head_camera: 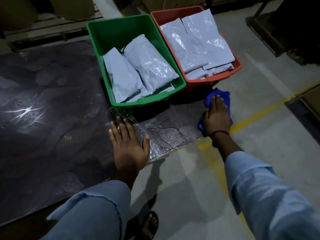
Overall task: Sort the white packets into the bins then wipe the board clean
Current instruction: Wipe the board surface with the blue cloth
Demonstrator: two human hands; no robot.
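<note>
Presses left hand (pixel 129 141) flat on board (pixel 52 101), fingers straight and spread | Pins blue cloth (pixel 223 97) at board's right edge under right hand (pixel 216 116), fingers straight, close together | Finds white packets (pixel 149 63) in green bin (pixel 121 32) and red bin (pixel 173 13), side by side

Packets (pixel 150 64) in two adjacent bins (pixel 121 32)

I can read no text, label, brand or number anywhere in my head view (the light is dim). The white packets (pixel 150 66) show plain faces, and the walls of the 2 bins, the green bin (pixel 112 35) and the red bin (pixel 166 16), carry no print I can make out. The only marking is a plain yellow line (pixel 259 114) on the floor.
</note>
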